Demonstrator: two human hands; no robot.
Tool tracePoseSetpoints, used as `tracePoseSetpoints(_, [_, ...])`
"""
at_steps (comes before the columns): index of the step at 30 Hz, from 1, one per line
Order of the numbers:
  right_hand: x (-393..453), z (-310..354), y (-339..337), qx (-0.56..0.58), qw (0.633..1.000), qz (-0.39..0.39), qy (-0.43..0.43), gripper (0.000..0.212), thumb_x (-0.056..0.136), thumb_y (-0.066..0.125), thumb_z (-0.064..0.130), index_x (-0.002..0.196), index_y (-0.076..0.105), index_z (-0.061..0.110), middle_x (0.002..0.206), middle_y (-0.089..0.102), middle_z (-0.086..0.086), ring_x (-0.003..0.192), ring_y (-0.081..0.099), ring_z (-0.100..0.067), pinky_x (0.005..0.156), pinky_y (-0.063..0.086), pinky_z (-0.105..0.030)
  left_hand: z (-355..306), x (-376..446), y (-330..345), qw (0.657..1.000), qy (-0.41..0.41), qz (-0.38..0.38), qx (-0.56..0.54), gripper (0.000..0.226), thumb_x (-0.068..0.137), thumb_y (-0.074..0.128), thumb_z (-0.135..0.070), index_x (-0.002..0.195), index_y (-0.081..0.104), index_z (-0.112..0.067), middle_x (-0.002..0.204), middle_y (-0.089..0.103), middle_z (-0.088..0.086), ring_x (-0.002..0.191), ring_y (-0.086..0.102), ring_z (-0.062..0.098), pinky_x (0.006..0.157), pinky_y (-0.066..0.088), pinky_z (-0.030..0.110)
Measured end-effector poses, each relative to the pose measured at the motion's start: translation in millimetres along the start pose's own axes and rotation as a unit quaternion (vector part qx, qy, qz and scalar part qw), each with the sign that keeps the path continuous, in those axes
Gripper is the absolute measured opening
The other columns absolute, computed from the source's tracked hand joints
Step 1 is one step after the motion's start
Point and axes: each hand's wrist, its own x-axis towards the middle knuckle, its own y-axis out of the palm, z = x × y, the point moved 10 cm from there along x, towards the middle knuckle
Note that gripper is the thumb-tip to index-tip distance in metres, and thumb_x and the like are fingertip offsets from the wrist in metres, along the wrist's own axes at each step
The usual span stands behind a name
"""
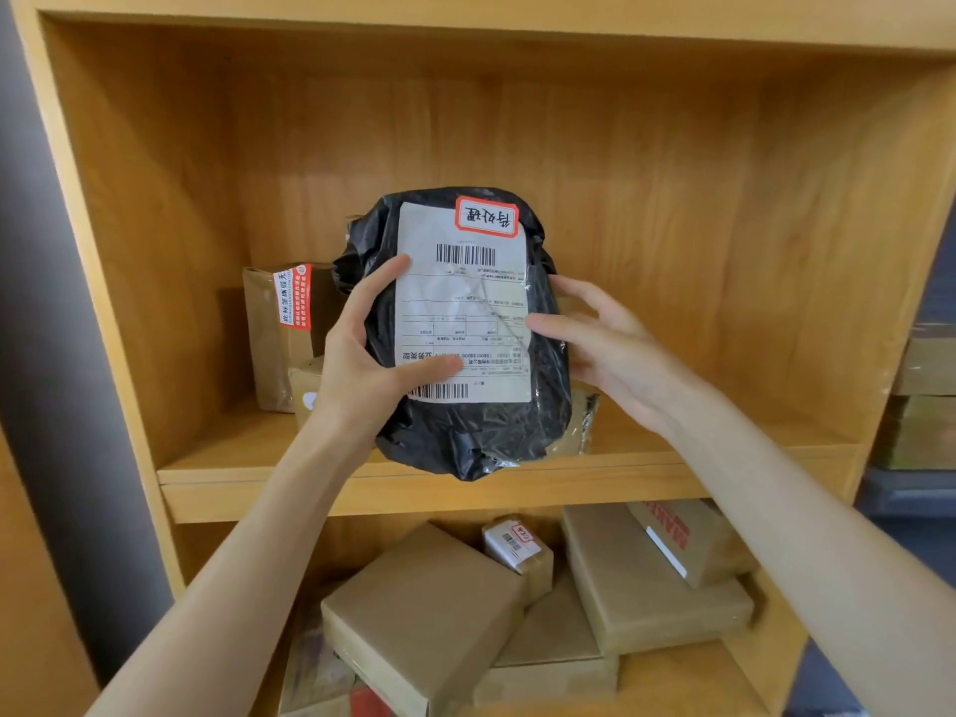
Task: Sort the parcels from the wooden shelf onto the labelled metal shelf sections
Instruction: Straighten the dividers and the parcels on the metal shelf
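Note:
A black plastic-wrapped parcel with a white shipping label and a red-bordered handwritten sticker is held upright in front of the wooden shelf. My left hand grips its left edge, thumb across the label's lower part. My right hand holds its right side, thumb on the label's edge and fingers spread behind. The label faces me upside down.
Behind the parcel on the same board stand a brown paper parcel with a red-and-white sticker and smaller wrapped packets. The lower compartment holds several brown boxes. More cartons sit at the far right.

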Motion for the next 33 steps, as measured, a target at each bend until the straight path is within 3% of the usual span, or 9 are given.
tracePoseSetpoints(3, [-2,-8,0,0.010,1.000,0.009,0.020,0.066,0.077,0.074,0.023,0.136,0.045,0.027,0.114,0.070,0.003,0.102,0.067,-0.012,0.080,0.052,-0.030,3,0,7,1.000,-0.003,0.008,-0.009,0.084,0.061,0.082,0.003,0.128,0.050,-0.037,0.127,0.055,-0.013,0.115,0.056,0.007,0.084,0.056,0.029])
tracePoseSetpoints(6, [-3,-13,-1,0.032,0.999,0.013,0.032,0.075,0.069,0.076,0.025,0.138,0.045,0.025,0.119,0.068,0.000,0.108,0.065,-0.016,0.090,0.052,-0.038,3,0,16,1.000,0.004,0.024,-0.019,0.084,0.060,0.083,0.002,0.127,0.051,-0.038,0.130,0.055,-0.008,0.116,0.056,0.009,0.084,0.056,0.029])
tracePoseSetpoints(12, [-6,-14,-17,0.025,0.999,-0.015,0.022,0.065,0.079,0.071,0.004,0.137,0.046,0.022,0.116,0.069,-0.002,0.105,0.066,-0.018,0.091,0.053,-0.041,4,-1,33,0.997,0.034,0.062,-0.009,0.081,0.062,0.081,0.004,0.122,0.048,-0.039,0.123,0.052,-0.019,0.108,0.055,-0.005,0.079,0.052,0.017])
tracePoseSetpoints(17, [-6,-7,-34,-0.044,0.998,-0.052,0.012,0.062,0.080,0.071,0.001,0.133,0.049,0.023,0.114,0.068,0.000,0.102,0.067,-0.015,0.089,0.053,-0.038,4,2,39,0.993,0.070,0.076,0.056,0.081,0.066,0.081,-0.002,0.128,0.039,-0.033,0.127,0.042,-0.025,0.112,0.045,-0.016,0.083,0.049,0.011])
tracePoseSetpoints(20, [-3,23,-41,-0.192,0.980,-0.041,-0.027,0.055,0.084,0.067,-0.001,0.126,0.049,0.029,0.115,0.063,0.005,0.100,0.063,-0.008,0.079,0.052,-0.025,0,11,25,0.990,0.082,0.057,0.101,0.090,0.065,0.083,-0.015,0.134,0.030,-0.039,0.132,0.032,-0.029,0.128,0.038,-0.001,0.095,0.050,0.027])
tracePoseSetpoints(23, [0,57,-30,-0.361,0.929,0.020,-0.074,0.056,0.087,0.061,-0.003,0.123,0.047,0.037,0.121,0.057,0.008,0.105,0.059,-0.006,0.077,0.053,-0.025,-16,23,15,0.970,0.109,0.052,0.210,0.109,0.058,0.082,-0.039,0.146,0.017,-0.036,0.140,0.016,-0.028,0.141,0.021,0.014,0.111,0.031,0.043])
tracePoseSetpoints(26, [2,71,-3,-0.533,0.836,0.093,-0.090,0.054,0.091,0.057,0.000,0.129,0.048,0.037,0.127,0.053,0.011,0.111,0.054,-0.011,0.084,0.051,-0.034,-34,29,37,0.944,0.115,0.134,0.280,0.113,0.060,0.085,-0.038,0.148,0.015,-0.036,0.144,0.019,-0.024,0.136,0.023,0.007,0.111,0.028,0.033])
tracePoseSetpoints(30, [4,66,32,-0.717,0.677,0.134,-0.101,0.052,0.091,0.052,0.001,0.125,0.047,0.040,0.109,0.051,0.013,0.097,0.045,-0.015,0.081,0.030,-0.031,-24,31,70,0.900,0.038,0.265,0.344,0.084,0.069,0.082,-0.030,0.139,0.036,-0.034,0.132,0.053,-0.005,0.117,0.053,0.010,0.095,0.048,0.032])
tracePoseSetpoints(33, [7,59,44,-0.724,0.669,0.137,-0.094,0.043,0.091,0.051,0.002,0.113,0.045,0.039,0.102,0.051,0.008,0.097,0.045,-0.022,0.083,0.034,-0.035,4,20,87,0.853,-0.032,0.351,0.385,0.051,0.076,0.077,-0.033,0.121,0.054,-0.029,0.110,0.066,-0.009,0.097,0.063,0.005,0.082,0.054,0.025])
